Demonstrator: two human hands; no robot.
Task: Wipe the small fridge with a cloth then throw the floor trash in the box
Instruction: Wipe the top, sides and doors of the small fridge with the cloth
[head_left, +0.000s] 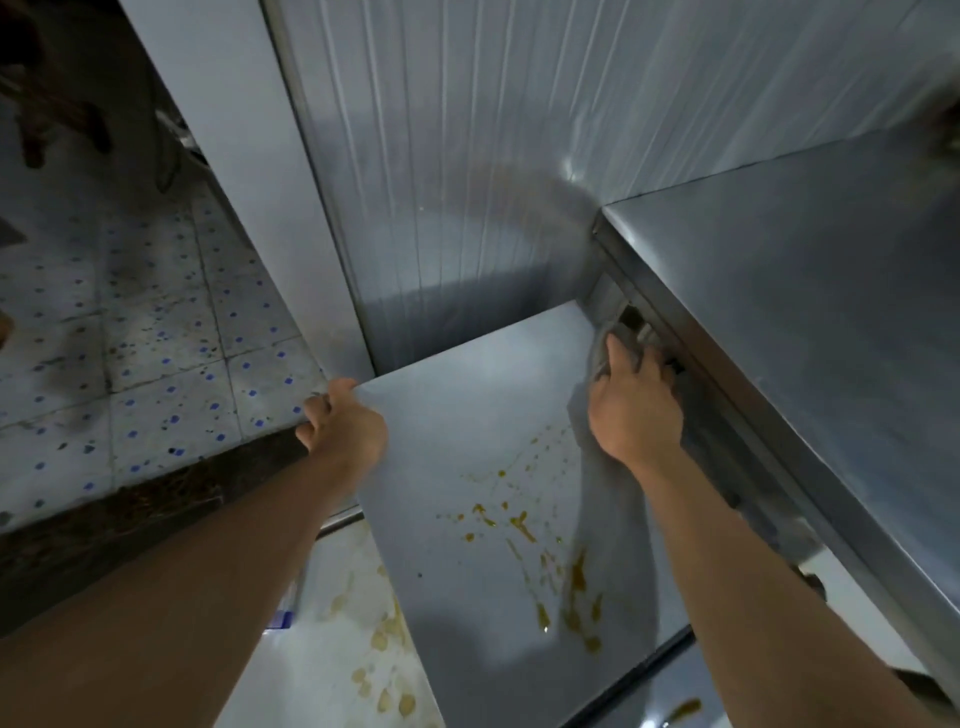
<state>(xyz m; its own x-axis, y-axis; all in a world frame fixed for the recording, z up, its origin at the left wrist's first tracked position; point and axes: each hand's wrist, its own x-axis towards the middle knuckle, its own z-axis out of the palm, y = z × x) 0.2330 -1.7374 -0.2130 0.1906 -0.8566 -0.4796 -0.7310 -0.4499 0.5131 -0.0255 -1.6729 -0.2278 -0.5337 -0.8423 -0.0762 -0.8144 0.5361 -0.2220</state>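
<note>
Lower centre of the frame: the small fridge's white open door (483, 467), its flat face spotted with amber-brown drips (524, 525), swung out from the cabinet. The left hand (343, 421) clasps the door's far left corner, fingers curled over the edge. The right hand (631, 410), centre right, clutches a grey cloth (605, 462) and presses it against the seam where the door meets the stainless-steel cabinet body (810, 312); the cloth trails down along the door beneath the wrist. At the bottom left of the door, a white surface (332, 649) carries pale yellowish stains. Upper left: a dirty white tiled floor with blue dots (130, 338). Upper centre: a ribbed grey metal wall panel (467, 156).
</note>
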